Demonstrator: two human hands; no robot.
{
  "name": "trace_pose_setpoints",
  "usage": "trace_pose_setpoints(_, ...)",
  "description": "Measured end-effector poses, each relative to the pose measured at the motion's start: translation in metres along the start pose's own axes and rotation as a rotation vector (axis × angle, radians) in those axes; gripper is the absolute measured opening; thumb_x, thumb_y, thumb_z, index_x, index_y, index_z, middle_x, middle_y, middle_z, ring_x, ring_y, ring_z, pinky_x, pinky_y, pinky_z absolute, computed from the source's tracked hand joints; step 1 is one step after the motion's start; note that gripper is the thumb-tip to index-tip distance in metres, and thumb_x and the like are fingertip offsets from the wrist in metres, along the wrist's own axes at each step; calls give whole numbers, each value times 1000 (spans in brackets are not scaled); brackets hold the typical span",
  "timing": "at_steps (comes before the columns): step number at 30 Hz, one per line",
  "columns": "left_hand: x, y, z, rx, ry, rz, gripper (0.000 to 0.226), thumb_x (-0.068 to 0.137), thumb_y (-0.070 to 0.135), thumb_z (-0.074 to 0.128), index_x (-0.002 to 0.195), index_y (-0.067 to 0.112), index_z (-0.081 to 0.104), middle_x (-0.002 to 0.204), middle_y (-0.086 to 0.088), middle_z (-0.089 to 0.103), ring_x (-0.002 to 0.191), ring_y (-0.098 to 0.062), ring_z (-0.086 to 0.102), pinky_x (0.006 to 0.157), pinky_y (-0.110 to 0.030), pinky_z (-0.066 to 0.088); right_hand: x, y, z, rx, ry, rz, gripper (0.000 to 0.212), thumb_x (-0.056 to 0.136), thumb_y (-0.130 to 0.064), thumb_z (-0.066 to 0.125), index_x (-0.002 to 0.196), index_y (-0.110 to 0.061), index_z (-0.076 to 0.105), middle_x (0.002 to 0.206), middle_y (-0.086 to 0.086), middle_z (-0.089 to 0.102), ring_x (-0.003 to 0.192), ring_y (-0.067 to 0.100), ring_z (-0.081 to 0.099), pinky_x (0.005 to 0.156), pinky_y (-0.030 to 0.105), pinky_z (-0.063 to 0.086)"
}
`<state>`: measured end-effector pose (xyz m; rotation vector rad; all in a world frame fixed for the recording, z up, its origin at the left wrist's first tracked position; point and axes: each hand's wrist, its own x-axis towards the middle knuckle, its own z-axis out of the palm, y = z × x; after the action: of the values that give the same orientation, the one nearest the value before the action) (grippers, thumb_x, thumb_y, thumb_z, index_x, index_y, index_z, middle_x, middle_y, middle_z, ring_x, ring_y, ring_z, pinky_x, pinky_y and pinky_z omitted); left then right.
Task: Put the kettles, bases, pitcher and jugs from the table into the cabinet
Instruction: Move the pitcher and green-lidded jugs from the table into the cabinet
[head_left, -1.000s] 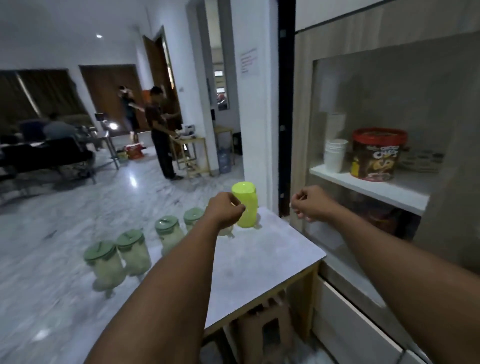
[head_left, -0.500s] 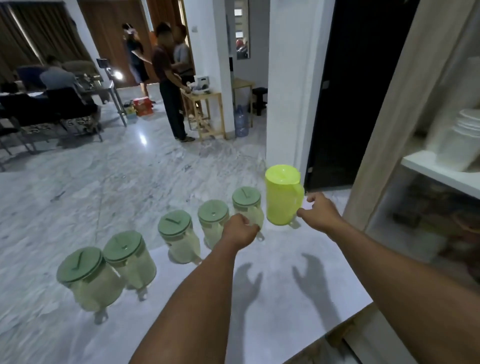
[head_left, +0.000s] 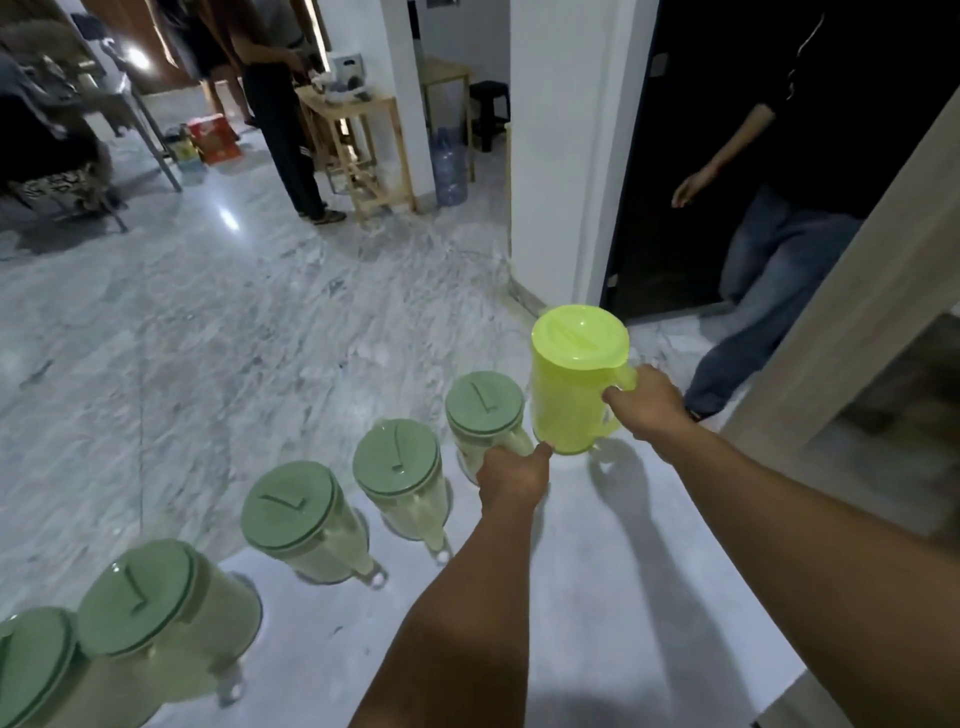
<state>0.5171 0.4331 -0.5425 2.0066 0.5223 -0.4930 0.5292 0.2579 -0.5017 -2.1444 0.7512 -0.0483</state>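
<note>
A bright yellow-green pitcher (head_left: 571, 384) stands at the far edge of the white table (head_left: 649, 571), and my right hand (head_left: 649, 402) is closed around its handle. Beside it on the left runs a row of several clear jugs with dull green lids. My left hand (head_left: 511, 478) grips the handle of the nearest jug (head_left: 483, 410) in that row. The other jugs (head_left: 400, 473) (head_left: 298, 519) (head_left: 156, 608) stand further left along the table's edge. The cabinet's wooden side (head_left: 852, 291) rises at the right.
A person in jeans (head_left: 769, 270) steps through the dark doorway just beyond the table's right corner. A white pillar (head_left: 561, 156) stands behind the pitcher. Further off, other people stand at a small wooden table (head_left: 363, 135) on the marble floor.
The view has dropped towards the table. My right hand has closed on the pitcher's handle and my left hand on the nearest jug's handle. A person has appeared in the doorway.
</note>
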Motion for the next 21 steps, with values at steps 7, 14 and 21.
trace_pose_setpoints(7, -6, 3, -1, -34, 23, 40, 43, 83, 43, 71, 111, 10, 69, 115, -13, 71, 112, -37, 61, 93, -37, 49, -10, 17, -8, -53, 31, -33, 19, 86, -23, 60, 95, -7, 65, 96, 16, 66, 93, 37, 62, 74, 41, 54)
trace_pose_setpoints(14, -52, 10, -13, -13, -64, 119, 39, 75, 43, 77, 89, 8, 69, 95, -9, 70, 93, -35, 69, 86, -44, 60, -64, 46, -53, -147, 66, -55, 20, 92, -24, 58, 96, -7, 68, 102, 19, 69, 102, 40, 63, 73, 31, 40)
trace_pose_setpoints(21, -174, -3, -6, 109, -242, 284, 32, 80, 33, 76, 83, 6, 60, 87, -13, 62, 72, -32, 65, 71, -42, 63, -181, 98, -145, -197, 121, -1, 30, 92, -33, 60, 101, -6, 71, 104, 20, 71, 100, 38, 65, 76, 33, 48)
